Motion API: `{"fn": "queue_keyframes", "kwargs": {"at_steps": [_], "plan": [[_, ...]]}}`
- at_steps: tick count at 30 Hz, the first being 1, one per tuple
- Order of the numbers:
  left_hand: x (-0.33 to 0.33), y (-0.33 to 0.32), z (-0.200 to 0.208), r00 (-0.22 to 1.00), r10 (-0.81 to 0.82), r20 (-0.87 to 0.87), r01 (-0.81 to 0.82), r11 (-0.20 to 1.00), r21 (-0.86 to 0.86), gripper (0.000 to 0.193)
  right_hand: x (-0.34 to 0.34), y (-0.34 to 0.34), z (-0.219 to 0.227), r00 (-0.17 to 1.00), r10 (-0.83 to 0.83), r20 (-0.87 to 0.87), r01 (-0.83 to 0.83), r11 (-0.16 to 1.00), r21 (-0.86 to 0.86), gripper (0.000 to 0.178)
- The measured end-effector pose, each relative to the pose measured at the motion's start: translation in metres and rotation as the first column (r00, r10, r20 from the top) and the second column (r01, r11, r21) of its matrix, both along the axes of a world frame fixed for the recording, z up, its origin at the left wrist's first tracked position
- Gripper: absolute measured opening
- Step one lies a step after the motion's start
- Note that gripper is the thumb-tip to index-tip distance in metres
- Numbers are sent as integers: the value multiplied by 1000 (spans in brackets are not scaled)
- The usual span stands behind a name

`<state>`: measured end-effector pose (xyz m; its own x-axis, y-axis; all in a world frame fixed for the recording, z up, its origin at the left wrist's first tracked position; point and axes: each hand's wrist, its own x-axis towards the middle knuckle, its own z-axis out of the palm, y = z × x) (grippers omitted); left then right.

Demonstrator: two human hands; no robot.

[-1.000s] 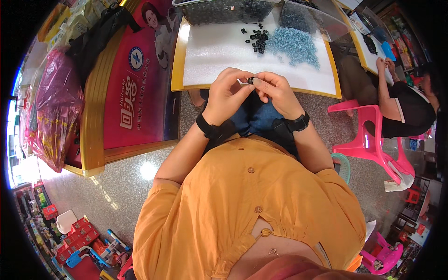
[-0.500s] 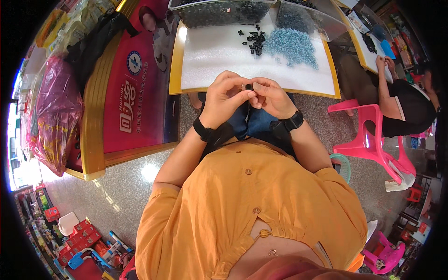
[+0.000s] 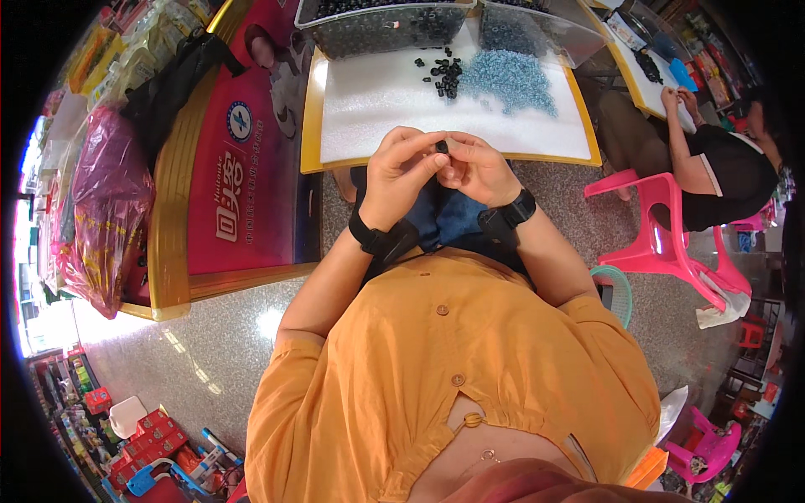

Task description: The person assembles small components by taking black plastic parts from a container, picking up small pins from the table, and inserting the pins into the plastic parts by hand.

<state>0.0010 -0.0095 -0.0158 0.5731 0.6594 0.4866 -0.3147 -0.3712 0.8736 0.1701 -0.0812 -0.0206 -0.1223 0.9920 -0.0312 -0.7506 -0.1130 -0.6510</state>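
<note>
Shifted black piece (image 3: 441, 147) between hands (image 3: 398, 172): direction, long axis unclear

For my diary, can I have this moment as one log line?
left hand: pinching small black part; right hand: against it; table: loose black parts, light-blue bits

Small black piece (image 3: 441, 147), held up, between both hands (image 3: 397, 178) (image 3: 482, 172)

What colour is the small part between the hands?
The small part is black; best seen in the head view.
</note>
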Motion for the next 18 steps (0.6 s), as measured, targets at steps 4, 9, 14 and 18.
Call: {"fn": "queue_keyframes", "kwargs": {"at_steps": [4, 9, 14, 18], "plan": [[2, -3, 4, 993, 118, -1, -117, 988, -102, 27, 16, 5, 7, 949, -45, 313, 44, 999, 12, 23], [4, -7, 2, 997, 36, -63, -56, 936, -346, 26, 74, 16, -21, -91, -456, 885, 427, 785, 449, 20], [7, -8, -7, 995, -4, -103, -33, 934, -357, 28, 95, 25, -14, -489, -409, 770, 313, 742, 593, 16], [6, -8, -6, 989, -10, -149, -44, 936, -350, 29, 93, 33, -9, -681, -238, 693, 246, 817, 522, 17]]}}
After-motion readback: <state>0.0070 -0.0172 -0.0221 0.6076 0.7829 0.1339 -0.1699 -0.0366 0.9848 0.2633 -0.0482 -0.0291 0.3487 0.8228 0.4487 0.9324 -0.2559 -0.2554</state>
